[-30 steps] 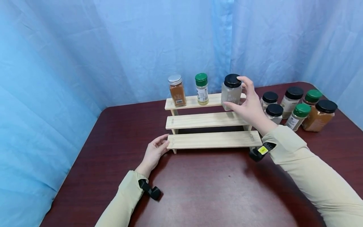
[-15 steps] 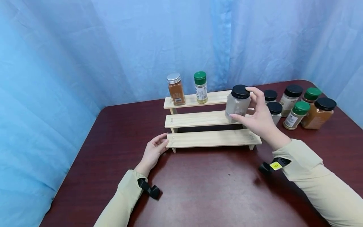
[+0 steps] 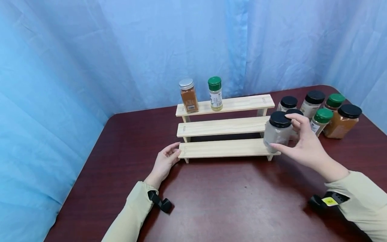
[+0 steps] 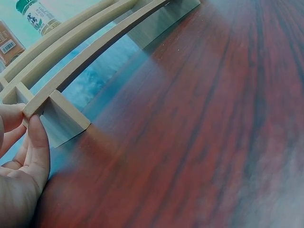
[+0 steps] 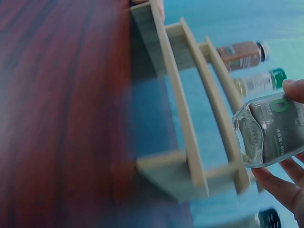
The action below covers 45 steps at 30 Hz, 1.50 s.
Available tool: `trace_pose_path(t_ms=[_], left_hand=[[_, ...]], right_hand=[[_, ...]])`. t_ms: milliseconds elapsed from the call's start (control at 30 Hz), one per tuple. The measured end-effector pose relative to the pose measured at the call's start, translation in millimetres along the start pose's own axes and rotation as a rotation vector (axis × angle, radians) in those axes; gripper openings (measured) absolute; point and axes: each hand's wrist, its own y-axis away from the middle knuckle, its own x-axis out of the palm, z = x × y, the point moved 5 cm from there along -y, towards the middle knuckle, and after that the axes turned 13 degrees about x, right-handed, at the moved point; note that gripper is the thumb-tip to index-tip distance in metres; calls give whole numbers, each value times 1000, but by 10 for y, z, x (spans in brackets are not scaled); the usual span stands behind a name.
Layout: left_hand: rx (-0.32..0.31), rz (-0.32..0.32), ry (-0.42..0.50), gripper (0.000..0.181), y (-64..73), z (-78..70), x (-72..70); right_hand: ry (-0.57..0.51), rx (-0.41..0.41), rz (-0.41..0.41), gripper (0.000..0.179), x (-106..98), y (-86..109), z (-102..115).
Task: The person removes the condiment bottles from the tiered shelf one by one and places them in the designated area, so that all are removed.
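A three-tier wooden shelf rack (image 3: 223, 148) stands on the table. At the left end of its lowest board, my left hand (image 3: 162, 164) pinches the corner between thumb and fingers, seen close in the left wrist view (image 4: 28, 156). My right hand (image 3: 308, 149) grips a clear spice jar (image 3: 274, 137) with a black lid, thumb low on its side and fingers up by the lid. In the head view the jar overlaps the right ends of the lower two boards. The right wrist view shows its glass base and printed label (image 5: 280, 126).
On the top board stand an orange-brown spice jar (image 3: 189, 99) with a silver lid and a green-capped spice bottle (image 3: 216, 97). Several more jars, including a large orange-brown one (image 3: 338, 124), cluster on the table at right. Blue curtains (image 3: 169, 50) hang behind.
My right hand has brought the black-lidded jar from the right part of the top board down, forward and rightward to the lower boards' right end. My left hand stays on the rack.
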Motion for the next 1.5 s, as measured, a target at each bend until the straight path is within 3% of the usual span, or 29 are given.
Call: trace_pose_path(t_ms=[367, 700, 933, 1333, 1500], left_hand=[[3, 2, 21, 40, -3, -27, 14], [-10, -5, 35, 41, 7, -12, 15], [-16, -7, 31, 41, 8, -20, 15], [-36, -9, 41, 41, 14, -30, 18], [-35, -7, 49, 41, 20, -38, 27]], right_hand=[[61, 146, 20, 98, -330, 154, -479], [52, 247, 86, 95, -365, 193, -691], [51, 243, 116, 91, -282, 191, -737], [116, 309, 135, 93, -200, 161, -808], [91, 251, 104, 92, -202, 163, -801]])
